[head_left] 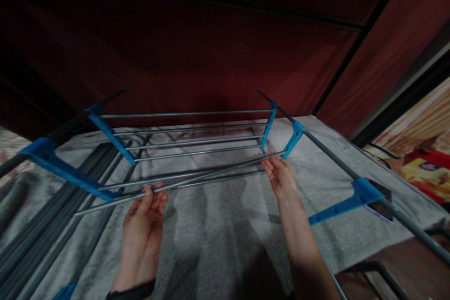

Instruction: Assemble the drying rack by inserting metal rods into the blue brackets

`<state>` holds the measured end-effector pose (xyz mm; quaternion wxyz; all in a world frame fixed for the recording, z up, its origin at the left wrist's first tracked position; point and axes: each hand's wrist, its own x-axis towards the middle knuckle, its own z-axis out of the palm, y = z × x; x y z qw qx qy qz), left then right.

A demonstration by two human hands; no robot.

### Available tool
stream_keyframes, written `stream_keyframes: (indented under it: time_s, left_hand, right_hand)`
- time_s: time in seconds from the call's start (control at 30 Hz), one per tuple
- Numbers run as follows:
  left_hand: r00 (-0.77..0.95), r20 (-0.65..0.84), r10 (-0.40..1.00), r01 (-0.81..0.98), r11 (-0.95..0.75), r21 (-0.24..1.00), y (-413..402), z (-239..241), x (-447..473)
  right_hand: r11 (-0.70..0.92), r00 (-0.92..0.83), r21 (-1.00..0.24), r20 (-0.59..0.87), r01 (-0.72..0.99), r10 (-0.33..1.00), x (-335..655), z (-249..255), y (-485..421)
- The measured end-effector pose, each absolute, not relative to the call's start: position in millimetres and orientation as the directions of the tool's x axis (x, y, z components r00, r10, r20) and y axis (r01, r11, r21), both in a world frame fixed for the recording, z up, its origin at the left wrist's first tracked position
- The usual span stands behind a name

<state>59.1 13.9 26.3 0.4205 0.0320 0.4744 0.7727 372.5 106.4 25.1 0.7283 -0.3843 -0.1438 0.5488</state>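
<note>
A rack of thin grey metal rods (190,143) joined by blue plastic brackets (108,133) stands over a grey cloth (218,225). My left hand (146,218) holds one loose grey rod (197,176) near its left end, fingers curled under it. My right hand (279,176) pinches the same rod near its right end, close to a blue bracket (293,138) on the right rail. The rod lies slanted across the front of the rack.
Several spare dark rods (45,229) lie on the cloth at the left. A dark red fabric wall (197,47) closes the back. Another blue bracket (355,197) juts from the right rail. A colourful box (427,171) sits at the far right.
</note>
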Motion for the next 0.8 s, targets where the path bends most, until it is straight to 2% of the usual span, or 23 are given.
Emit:
stream_keyframes:
  time_s: [0.37,0.6,0.8]
  left_hand:
    - [-0.625,-0.346,0.699,-0.617,-0.171,0.768,12.5,26.3,59.8]
    - [-0.612,-0.356,0.706,-0.627,-0.159,0.762,13.1,24.8,59.7]
    - [-0.603,-0.366,0.709,-0.633,-0.145,0.761,13.0,26.0,62.1]
  right_hand:
    - [0.035,0.312,-0.719,-0.256,-0.694,0.915,369.2,13.7,98.3]
    - [-0.032,0.283,-0.677,-0.351,-0.736,0.893,373.2,6.2,94.3]
    - [-0.074,0.289,-0.696,-0.389,-0.714,0.875,371.1,-2.4,93.9]
